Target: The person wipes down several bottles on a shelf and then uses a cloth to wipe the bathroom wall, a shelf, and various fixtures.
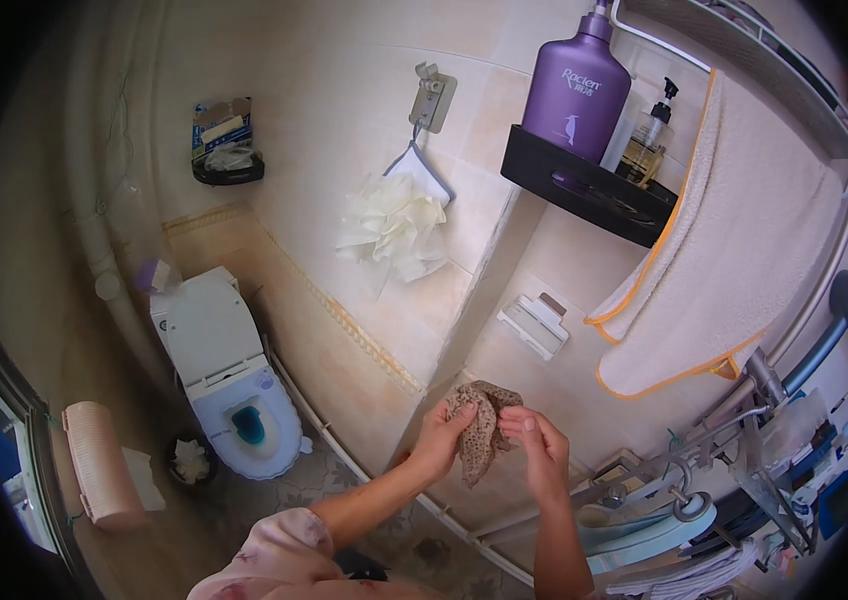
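A crumpled brown cloth (478, 427) with a spotted, net-like surface hangs between my hands, in front of the tiled wall. My left hand (442, 442) grips its upper left side, the thumb lying over the folds. Against its right side rest the fingertips of my right hand (541, 448). That thumb points up, and whether those fingers pinch the cloth is unclear. Above my hands a white soap holder (536, 324) is fixed to the wall.
A black corner shelf (581, 193) holds a purple pump bottle (577, 90). A white towel (739, 247) hangs at right, above a crowded rack with a pale blue strap (649, 534). A cream bath puff (394, 225) hangs from a hook. The toilet (214, 322) stands at left with its lid raised.
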The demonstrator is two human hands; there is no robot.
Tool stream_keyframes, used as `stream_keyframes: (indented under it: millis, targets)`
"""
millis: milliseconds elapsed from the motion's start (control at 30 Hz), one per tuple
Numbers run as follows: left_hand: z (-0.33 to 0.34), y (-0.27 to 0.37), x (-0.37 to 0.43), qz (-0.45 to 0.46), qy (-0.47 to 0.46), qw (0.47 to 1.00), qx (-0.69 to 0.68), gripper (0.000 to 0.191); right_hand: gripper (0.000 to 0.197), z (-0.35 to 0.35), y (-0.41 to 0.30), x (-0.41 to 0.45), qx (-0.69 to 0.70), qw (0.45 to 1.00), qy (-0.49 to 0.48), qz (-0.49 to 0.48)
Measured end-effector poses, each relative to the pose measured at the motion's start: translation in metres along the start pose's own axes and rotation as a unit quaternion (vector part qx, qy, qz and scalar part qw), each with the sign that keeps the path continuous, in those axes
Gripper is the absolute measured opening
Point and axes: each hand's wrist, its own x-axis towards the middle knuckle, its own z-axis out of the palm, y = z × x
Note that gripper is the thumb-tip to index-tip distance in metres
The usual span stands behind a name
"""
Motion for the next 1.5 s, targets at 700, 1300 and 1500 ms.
stream_keyframes:
  millis: [700,1300,1500]
  targets:
    - [0.090,0.143,0.198,0.559,-0.040,0.617,0.553,0.074,0.028,0.073,-0.004,0.091,-0.047,0.993,0.060,-0.088]
    - [-0.133,0.129,0.237,0.244,0.055,0.796,0.551,0.069,0.071,0.174,-0.008,0.213,0.067,0.992,0.024,-0.099]
    - [-0.119,0.185,0.287,0.388,0.023,0.667,0.635,0.056,0.036,0.154,-0.026,0.207,0.140,0.982,0.126,-0.018]
